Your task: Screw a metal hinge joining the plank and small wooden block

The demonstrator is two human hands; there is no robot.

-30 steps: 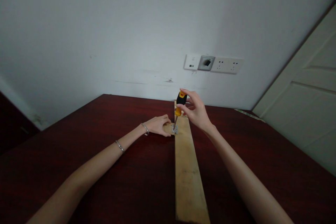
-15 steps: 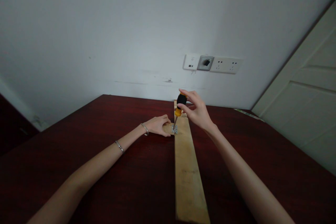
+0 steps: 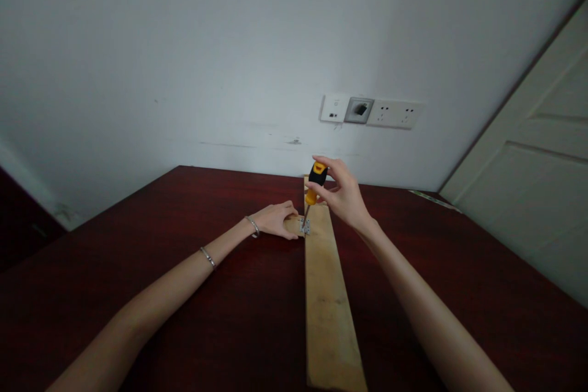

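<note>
My right hand [image 3: 342, 193] grips a yellow-and-black screwdriver [image 3: 317, 174] by its handle, thumb and fingers closed around it. The shaft slants down, and its tip is at a small metal hinge [image 3: 304, 226]. That hinge lies across the seam between a long wooden board [image 3: 328, 294] and a short wooden block [image 3: 292, 225]. Pinched between the thumb and fingers of my left hand [image 3: 274, 219] is the short block, held against the board's left side. Screws at the hinge are too small to make out.
The dark red tabletop [image 3: 220, 306] reaches back to a white wall [image 3: 229, 61] with a row of sockets [image 3: 390, 113]. A panelled door [image 3: 542, 165] stands at the right. Near the back right edge lies a flat, patterned strip [image 3: 434, 199].
The screwdriver handle has turned slightly in my right hand, showing more yellow at its top end. My left hand and the wood stay where they were.
</note>
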